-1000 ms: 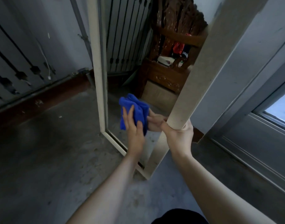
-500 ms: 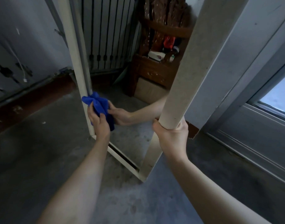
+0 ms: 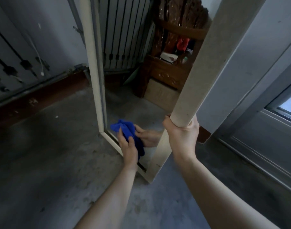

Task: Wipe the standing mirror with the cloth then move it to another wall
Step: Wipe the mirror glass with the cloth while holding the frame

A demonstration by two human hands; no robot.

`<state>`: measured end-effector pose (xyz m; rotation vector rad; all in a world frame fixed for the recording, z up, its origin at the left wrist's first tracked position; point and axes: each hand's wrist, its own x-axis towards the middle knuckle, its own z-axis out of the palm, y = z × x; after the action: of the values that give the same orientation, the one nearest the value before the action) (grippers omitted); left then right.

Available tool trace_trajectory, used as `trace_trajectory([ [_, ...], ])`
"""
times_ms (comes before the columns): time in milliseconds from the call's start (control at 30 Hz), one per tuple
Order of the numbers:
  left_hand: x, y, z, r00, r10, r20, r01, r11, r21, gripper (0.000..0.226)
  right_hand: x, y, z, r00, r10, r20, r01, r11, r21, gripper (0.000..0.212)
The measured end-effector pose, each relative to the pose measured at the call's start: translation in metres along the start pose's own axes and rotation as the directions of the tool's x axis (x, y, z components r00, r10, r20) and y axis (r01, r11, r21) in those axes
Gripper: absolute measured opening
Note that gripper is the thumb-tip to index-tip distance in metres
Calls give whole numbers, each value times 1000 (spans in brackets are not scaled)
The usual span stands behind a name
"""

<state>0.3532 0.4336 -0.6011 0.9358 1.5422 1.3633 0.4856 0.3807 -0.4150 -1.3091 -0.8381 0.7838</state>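
Observation:
A tall standing mirror (image 3: 95, 68) in a cream frame stands on the concrete floor, tilted, in the middle of the view. My right hand (image 3: 182, 134) grips its right frame edge about a third of the way up. My left hand (image 3: 128, 146) presses a bunched blue cloth (image 3: 125, 129) against the glass near the mirror's bottom left corner. The glass shows the reflection of that hand and cloth, a wooden carved chair and black railing bars.
A grey wall (image 3: 250, 52) rises right behind the mirror, with a sliding door frame and track (image 3: 263, 146) on the right. At left a wall with black bars and a dark red skirting (image 3: 37, 100) borders the concrete floor (image 3: 47, 162).
My left hand has carried the cloth from the middle of the glass to its left edge, then down to the bottom left corner. My right hand kept its hold on the frame.

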Motion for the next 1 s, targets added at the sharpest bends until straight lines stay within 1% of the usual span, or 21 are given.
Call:
trace_trajectory([
  [100,-30,19,7,998,32,62,-31,999,-13,51,-2,-2,0,1000,-24,15,24,1000,3,34],
  [167,-49,44,10,986,90,141,-83,995,-55,52,-4,-3,-1,999,-24,36,23,999,24,34],
  [233,-60,69,13,955,184,231,-163,981,-110,52,-4,-1,-2,999,-10,46,8,999,47,32],
  [300,-62,86,16,915,294,275,-271,955,-120,53,-4,3,-3,998,18,61,-20,999,38,35],
  [333,-61,90,17,901,327,284,-312,945,-99,54,-5,5,-3,997,34,73,-36,999,36,37],
  [400,-52,87,19,896,347,278,-353,935,-32,55,-11,8,-4,992,76,102,-83,994,65,39],
  [500,-32,65,13,922,334,195,-352,934,66,56,-12,10,-4,991,75,113,-86,992,91,33],
  [567,-14,40,4,943,297,153,-311,947,81,56,-11,13,-4,994,60,94,-66,996,59,33],
  [633,0,12,-5,974,191,126,-204,974,99,59,-9,20,-3,996,59,67,-59,998,-5,36],
  [700,3,-14,-10,993,70,100,-82,989,123,60,-8,26,-3,997,59,47,-58,998,-28,40],
  [767,-3,-33,-11,995,-30,92,17,990,137,59,-7,27,-4,998,53,45,-52,998,-32,39],
  [867,-20,-39,-7,982,-172,78,160,977,144,59,-7,28,-5,997,48,52,-46,998,-40,38],
  [933,-30,-34,-3,974,-216,68,206,970,127,57,-8,27,-5,998,53,47,-51,998,-33,36],
  [1000,-43,-31,-1,967,-235,101,230,971,57,56,-8,27,-3,998,46,49,-45,999,-31,35],
])
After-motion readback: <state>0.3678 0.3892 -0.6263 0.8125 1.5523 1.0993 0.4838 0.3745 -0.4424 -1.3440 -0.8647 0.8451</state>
